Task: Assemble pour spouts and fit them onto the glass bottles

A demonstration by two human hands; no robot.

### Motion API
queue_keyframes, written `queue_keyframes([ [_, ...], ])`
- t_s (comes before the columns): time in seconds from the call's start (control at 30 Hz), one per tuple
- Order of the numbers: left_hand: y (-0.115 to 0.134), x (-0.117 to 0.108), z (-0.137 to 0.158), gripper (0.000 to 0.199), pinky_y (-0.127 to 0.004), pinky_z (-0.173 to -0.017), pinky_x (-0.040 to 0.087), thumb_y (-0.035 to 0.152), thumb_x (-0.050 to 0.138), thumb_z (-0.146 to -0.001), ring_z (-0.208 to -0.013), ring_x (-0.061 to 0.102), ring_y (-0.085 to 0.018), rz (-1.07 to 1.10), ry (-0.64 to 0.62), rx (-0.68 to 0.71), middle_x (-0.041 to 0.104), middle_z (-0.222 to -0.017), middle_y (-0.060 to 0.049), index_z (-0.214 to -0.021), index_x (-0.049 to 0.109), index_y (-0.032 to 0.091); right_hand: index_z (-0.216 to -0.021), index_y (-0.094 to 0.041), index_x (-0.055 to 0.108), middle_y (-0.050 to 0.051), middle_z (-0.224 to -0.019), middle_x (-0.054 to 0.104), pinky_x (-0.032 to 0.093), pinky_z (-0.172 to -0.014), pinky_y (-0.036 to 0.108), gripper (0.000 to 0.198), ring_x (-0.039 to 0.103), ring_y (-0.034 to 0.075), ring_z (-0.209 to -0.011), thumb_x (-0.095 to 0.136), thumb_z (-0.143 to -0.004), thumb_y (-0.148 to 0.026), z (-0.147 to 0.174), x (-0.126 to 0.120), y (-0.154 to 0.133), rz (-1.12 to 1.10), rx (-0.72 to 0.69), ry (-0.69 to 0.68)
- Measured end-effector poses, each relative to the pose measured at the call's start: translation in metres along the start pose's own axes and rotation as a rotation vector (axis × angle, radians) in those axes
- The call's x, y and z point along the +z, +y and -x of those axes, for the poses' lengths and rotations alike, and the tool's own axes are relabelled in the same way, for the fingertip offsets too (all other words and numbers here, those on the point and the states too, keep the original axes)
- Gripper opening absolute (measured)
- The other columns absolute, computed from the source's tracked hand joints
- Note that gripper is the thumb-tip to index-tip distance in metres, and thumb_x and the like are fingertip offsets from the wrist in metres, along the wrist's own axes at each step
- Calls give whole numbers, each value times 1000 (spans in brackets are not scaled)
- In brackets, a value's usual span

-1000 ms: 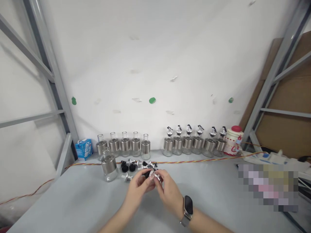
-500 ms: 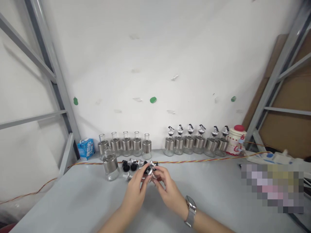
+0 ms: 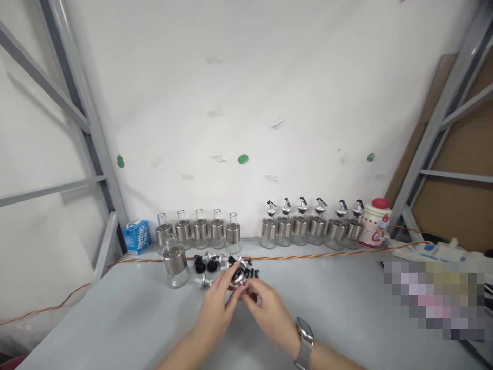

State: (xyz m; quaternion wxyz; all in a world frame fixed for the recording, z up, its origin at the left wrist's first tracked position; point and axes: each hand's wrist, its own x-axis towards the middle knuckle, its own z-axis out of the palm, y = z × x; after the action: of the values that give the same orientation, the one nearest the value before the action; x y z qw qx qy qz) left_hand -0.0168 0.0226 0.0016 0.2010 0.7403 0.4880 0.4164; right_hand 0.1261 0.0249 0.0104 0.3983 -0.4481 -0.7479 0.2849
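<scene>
My left hand [image 3: 215, 306] is closed around a silver and black pourer spout [image 3: 238, 277], low over the grey table in front of me. My right hand [image 3: 271, 311], with a watch on its wrist, pinches at the same spout's near end; the fingers partly hide it. Just beyond my hands lies a loose group of silver and black pourer parts [image 3: 211, 265]. Several small black pieces [image 3: 252, 273] lie to its right. Left of the group, an open glass bottle with a steel band [image 3: 176, 261] stands upright.
Along the wall stand several open bottles [image 3: 200, 227] on the left and several bottles with pourers fitted [image 3: 300, 226] on the right. A blue box [image 3: 137, 238], a cream jar with a red lid [image 3: 375, 223] and a twisted cable [image 3: 292, 257] are also there.
Both hands have dropped slightly toward me with the spout, and its tilt has altered. The small black pieces behind my right hand now show more fully.
</scene>
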Motion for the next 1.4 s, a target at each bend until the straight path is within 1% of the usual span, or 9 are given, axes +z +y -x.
queue_keyframes([
  [0.17, 1, -1, 1, 35, -34, -84, 43, 24, 36, -83, -99, 52, -18, -37, 48, 57, 54, -111, -7, -118, 42, 24, -68, -17, 52, -1, -66, 55, 37, -60, 22, 13, 48, 12, -63, 47, -78, -25, 3, 1, -4, -15, 10, -5],
  [0.3, -1, -1, 1, 34, -35, -86, 42, 19, 34, -84, -102, 50, -18, -71, 30, 82, 55, -111, -8, -116, 44, 23, -70, -17, 53, -1, -66, 55, 37, -59, 22, 10, 49, 12, -61, 49, -76, -24, 4, 2, -4, -62, 34, -23],
  [0.47, -3, 1, 2, 37, -34, -86, 43, 12, 31, -82, -99, 52, -16, -101, 12, 95, 56, -108, -6, -115, 44, 24, -66, -17, 50, -1, -64, 54, 37, -58, 22, 9, 49, 12, -60, 52, -73, -22, 6, 4, -4, -27, 31, -20],
  [0.9, 2, -5, 1, 36, -28, -76, 47, 6, 34, -76, -86, 57, -15, 46, 12, 179, 61, -92, -5, -102, 55, 22, -61, -16, 48, -2, -60, 52, 36, -56, 21, 11, 47, 11, -58, 52, -72, -18, 5, 3, -8, 59, -32, -11],
  [1.03, 11, -6, -1, 30, -31, -83, 45, 19, 40, -81, -96, 54, -17, 180, 49, 68, 58, -106, -5, -108, 51, 24, -69, -17, 52, 1, -65, 53, 38, -59, 23, 11, 49, 12, -62, 46, -78, -17, 3, -4, -5, 124, -138, 40],
  [1.17, 18, -1, -2, 55, -30, -82, 45, 27, 46, -80, -93, 56, -15, 393, 103, -88, 56, -110, -5, -130, 20, 26, -93, -18, 54, 4, -74, 55, 40, -64, 26, 19, 50, 16, -71, 41, -80, -13, -1, -12, 1, 213, -268, 78],
  [1.2, 18, -1, -3, 58, -30, -81, 45, 28, 47, -79, -92, 57, -15, 418, 106, -113, 57, -108, -5, -130, 19, 25, -98, -19, 53, 5, -76, 56, 40, -65, 27, 23, 50, 17, -73, 40, -81, -12, -2, -13, 2, 239, -297, 74],
  [1.33, 15, -1, -4, 45, -31, -87, 41, 31, 49, -78, -99, 54, -17, 344, 76, -138, 56, -112, -5, -120, 37, 24, -99, -19, 52, 6, -81, 58, 40, -69, 31, 24, 49, 18, -78, 40, -81, -10, -4, -14, 4, 322, -334, 39],
  [1.4, 13, -3, -4, 47, -32, -91, 38, 31, 45, -80, -104, 51, -17, 307, 53, -125, 53, -117, -5, -125, 32, 25, -93, -19, 53, 5, -83, 58, 40, -70, 31, 18, 49, 18, -78, 43, -80, -12, -4, -13, 2, 331, -304, 15],
])
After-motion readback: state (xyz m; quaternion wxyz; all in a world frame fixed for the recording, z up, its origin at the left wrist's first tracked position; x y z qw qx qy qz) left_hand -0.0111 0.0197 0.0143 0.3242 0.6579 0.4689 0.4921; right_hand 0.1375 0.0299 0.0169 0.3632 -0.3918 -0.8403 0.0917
